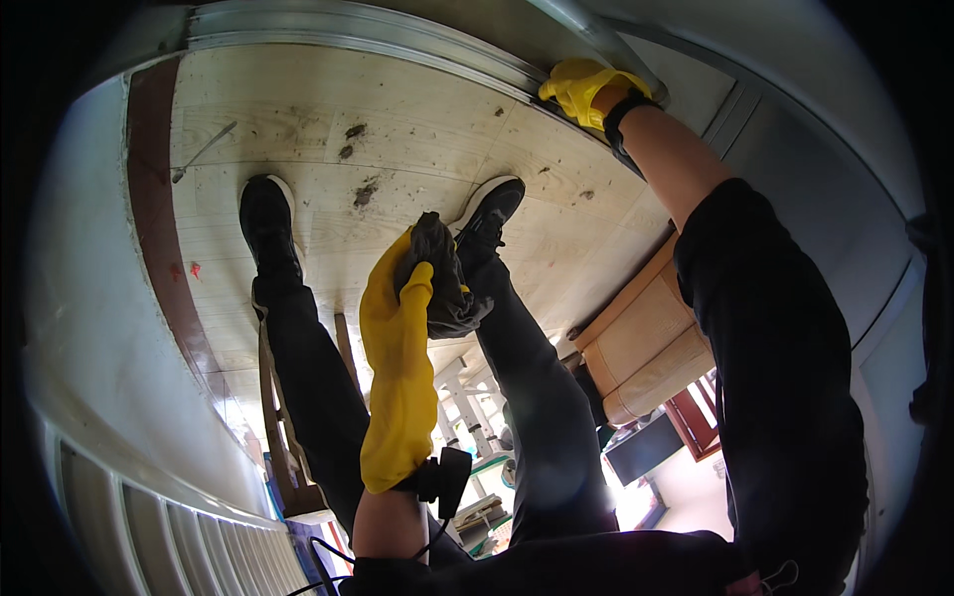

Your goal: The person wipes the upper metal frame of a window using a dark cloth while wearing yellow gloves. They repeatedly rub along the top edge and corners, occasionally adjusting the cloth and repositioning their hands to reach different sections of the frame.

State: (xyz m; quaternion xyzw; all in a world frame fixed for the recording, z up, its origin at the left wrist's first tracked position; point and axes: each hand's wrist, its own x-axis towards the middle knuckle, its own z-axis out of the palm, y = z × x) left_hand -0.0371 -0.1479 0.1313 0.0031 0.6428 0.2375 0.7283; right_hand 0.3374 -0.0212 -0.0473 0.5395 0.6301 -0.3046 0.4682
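Note:
My left hand (399,335), in a long yellow rubber glove, grips a crumpled dark grey cloth (443,287) above the floor between my legs. My right hand (585,91), in a yellow glove, reaches to the far right end of a metal sliding-door track (358,37). Its fingers curl down at the track, beside a silver metal tube (589,30). Whether those fingers hold anything is hidden. Dark clumps of dirt (365,192) lie scattered on the light wood-patterned floor (417,97) before the track.
My black shoes (268,216) stand apart on the floor. A thin metal tool (205,153) lies at left, near a dark red skirting strip (153,171). A red scrap (195,270) lies nearby. Tan padded furniture (641,335) stands behind at right, and white bars (186,536) run along lower left.

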